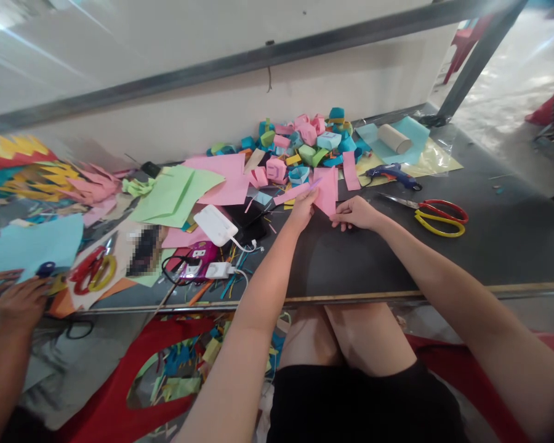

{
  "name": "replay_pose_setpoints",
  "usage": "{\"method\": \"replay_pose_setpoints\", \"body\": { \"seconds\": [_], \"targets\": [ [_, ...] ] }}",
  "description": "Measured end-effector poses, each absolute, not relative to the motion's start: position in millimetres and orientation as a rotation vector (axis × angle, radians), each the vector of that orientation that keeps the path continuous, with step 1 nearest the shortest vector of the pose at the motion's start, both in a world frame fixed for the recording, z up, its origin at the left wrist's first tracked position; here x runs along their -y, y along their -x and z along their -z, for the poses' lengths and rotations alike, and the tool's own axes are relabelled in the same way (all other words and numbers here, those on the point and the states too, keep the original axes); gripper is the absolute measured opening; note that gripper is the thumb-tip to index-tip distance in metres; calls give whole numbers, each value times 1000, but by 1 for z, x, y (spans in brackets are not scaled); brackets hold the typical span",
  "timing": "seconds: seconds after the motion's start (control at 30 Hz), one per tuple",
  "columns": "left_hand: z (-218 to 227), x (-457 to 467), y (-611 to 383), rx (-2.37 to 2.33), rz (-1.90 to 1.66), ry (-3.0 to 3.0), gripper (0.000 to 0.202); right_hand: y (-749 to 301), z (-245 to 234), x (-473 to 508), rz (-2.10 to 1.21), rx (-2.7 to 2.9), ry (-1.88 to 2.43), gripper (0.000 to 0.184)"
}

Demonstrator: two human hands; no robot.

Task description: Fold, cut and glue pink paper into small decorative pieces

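Note:
A piece of pink paper [325,192] is held up over the dark tabletop between my two hands. My left hand [303,208] grips its left side, fingers closed; a narrow purplish edge shows above the thumb, too small to name. At the lower right corner, my right hand [356,213] pinches the paper between thumb and fingers. A pink strip [350,171] lies just behind it. Right of my right hand rest scissors with red and yellow handles [441,216], blades pointing left. A blue glue gun [394,175] lies behind the scissors.
Folded paper pieces [307,138] are heaped against the wall. A cardboard tube [394,139] lies on blue paper. To the left are green sheets [178,194], a white power bank [215,225], a purple power strip [198,258] and more scissors [92,271]. Another person's hand [18,301] is at far left.

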State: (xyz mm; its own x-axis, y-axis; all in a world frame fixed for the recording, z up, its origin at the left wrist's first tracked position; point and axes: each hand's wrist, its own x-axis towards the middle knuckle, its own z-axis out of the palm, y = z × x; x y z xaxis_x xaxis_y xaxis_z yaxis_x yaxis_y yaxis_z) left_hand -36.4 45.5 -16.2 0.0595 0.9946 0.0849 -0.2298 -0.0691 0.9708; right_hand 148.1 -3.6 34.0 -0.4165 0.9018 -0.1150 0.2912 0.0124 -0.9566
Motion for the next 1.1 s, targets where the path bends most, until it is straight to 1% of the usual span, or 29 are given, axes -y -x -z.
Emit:
{"method": "replay_pose_setpoints", "body": {
  "seconds": [0.17,0.3,0.43,0.57,0.73,1.0,1.1],
  "targets": [
    [15,-48,40,-928,-1309,-1137,45,-149,-31,2,-1407,1767,1254,28],
    [13,-50,46,-854,-1345,-1137,35,-151,-29,0,-1430,1826,1243,31],
    [10,-51,52,-860,-1393,-1138,34,-154,-32,0,-1485,1867,1214,34],
    [5,-47,53,-928,-1345,-1252,36,-155,-36,1,-1541,1950,1202,35],
    [0,-39,50,-1034,-1325,-1335,47,-155,-38,1,-1557,1935,1213,40],
    [-5,-34,56,-1258,-1351,-1651,49,-154,-33,-2,-1550,1943,1204,40],
    [-5,-35,58,-1287,-1332,-1644,52,-154,-34,-1,-1563,1932,1208,40]
  ]
}}
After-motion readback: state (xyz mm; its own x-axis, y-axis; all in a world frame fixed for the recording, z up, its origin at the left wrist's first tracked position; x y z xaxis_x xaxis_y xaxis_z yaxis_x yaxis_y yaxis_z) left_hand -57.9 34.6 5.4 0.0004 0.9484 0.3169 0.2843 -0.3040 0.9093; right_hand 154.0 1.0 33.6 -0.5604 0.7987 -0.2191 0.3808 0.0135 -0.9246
